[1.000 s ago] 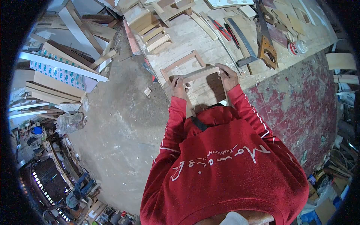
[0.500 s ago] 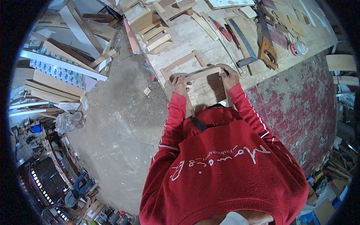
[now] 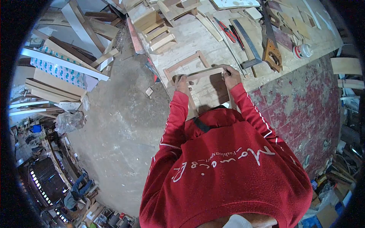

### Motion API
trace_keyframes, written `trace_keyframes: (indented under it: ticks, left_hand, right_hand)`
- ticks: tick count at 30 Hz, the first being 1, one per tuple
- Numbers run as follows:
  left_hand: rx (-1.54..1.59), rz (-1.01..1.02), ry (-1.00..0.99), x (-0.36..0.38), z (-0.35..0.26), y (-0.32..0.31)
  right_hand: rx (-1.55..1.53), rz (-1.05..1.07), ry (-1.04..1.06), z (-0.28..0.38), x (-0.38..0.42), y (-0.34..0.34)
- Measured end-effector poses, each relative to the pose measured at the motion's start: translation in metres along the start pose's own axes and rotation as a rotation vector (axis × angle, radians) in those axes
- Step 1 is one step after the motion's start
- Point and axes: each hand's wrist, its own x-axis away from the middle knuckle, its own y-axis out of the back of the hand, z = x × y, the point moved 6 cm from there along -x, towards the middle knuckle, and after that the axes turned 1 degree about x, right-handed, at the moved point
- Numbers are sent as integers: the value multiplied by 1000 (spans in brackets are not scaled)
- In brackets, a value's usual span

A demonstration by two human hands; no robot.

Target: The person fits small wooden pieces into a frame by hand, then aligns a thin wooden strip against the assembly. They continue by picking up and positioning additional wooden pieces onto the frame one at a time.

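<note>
Hands: left hand [image 3: 183,84] and right hand [image 3: 230,75] each clenched on wooden strip [image 3: 204,73] ends, above worktop [image 3: 197,38], beside open frame [image 3: 185,62].

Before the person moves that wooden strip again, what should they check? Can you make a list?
1. Left hand gripping the flat pale wooden strip: ok.
2. Right hand gripping its other end: ok.
3. Strip lined up with the open reddish wooden frame: cannot tell.
4. Handsaw with brown wooden handle lying apart from both hands: ok.
5. Workbench of pale scuffed boards uncluttered near the frame: not ok, offcuts crowd it.
</note>
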Motion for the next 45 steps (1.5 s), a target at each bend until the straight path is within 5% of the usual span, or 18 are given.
trace_keyframes:
  ticks: [2,11,13,16,19,23,25,29,36,45]
  left_hand:
    - [-17,-44,-15,-2,2,3]
    - [215,-97,-194,-56,49,26]
    - [-431,-511,-564,-41,23,28]
    - [-415,-553,-535,5,-14,5]
    - [-635,-578,-644,-2,-10,6]
    - [-437,-501,-576,3,-11,-6]
    - [-425,-620,-834,22,-24,-14]
    - [-553,-627,-801,29,-33,-22]
    - [-531,-655,-814,33,-31,-26]
    - [-778,-604,-920,61,-43,-28]
  right_hand:
    - [71,35,142,8,-1,-2]
    - [226,-112,92,0,-8,0]
    - [233,-102,114,0,-9,-1]
    - [316,-68,125,-4,-14,-2]
    - [389,-107,113,-12,-14,-3]
    - [327,-137,49,-2,-11,1]
    - [384,-171,91,-3,-12,1]
    - [477,-224,282,10,-6,5]
    - [428,-195,215,7,-4,9]
    - [430,-184,381,10,0,9]
